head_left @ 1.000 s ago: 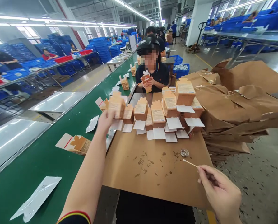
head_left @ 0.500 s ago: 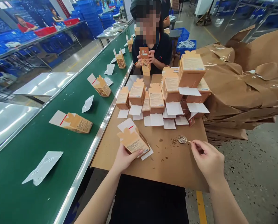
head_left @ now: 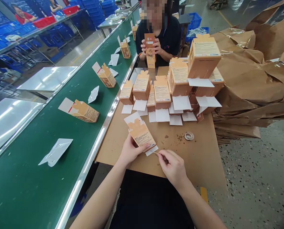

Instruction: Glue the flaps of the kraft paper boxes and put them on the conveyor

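Observation:
My left hand (head_left: 132, 151) is wrapped round a small tan carton (head_left: 142, 133), which lies tilted with its white top flap up and a white bottom flap sticking out toward me. Pinched in my right hand (head_left: 172, 163) is a thin pale stick (head_left: 155, 152), like a cotton swab; its far end is at the carton's bottom flap. Whether the tip touches the flap I cannot tell. To the right, a small round clear dish (head_left: 189, 136) sits on the brown cardboard table top (head_left: 194, 165), beside dark brown specks.
Several tan cartons (head_left: 162, 93) with white flaps are stacked at the table's far side. Left runs a green conveyor belt (head_left: 25, 187) with cartons and silver pouches (head_left: 57, 151). Opposite, a co-worker (head_left: 165, 41) holds a carton upright. Brown paper (head_left: 249, 86) is heaped at right.
My right hand has moved left with the stick, from the round dish to the carton's bottom flap. My left hand keeps its hold on the carton. The view has shifted slightly.

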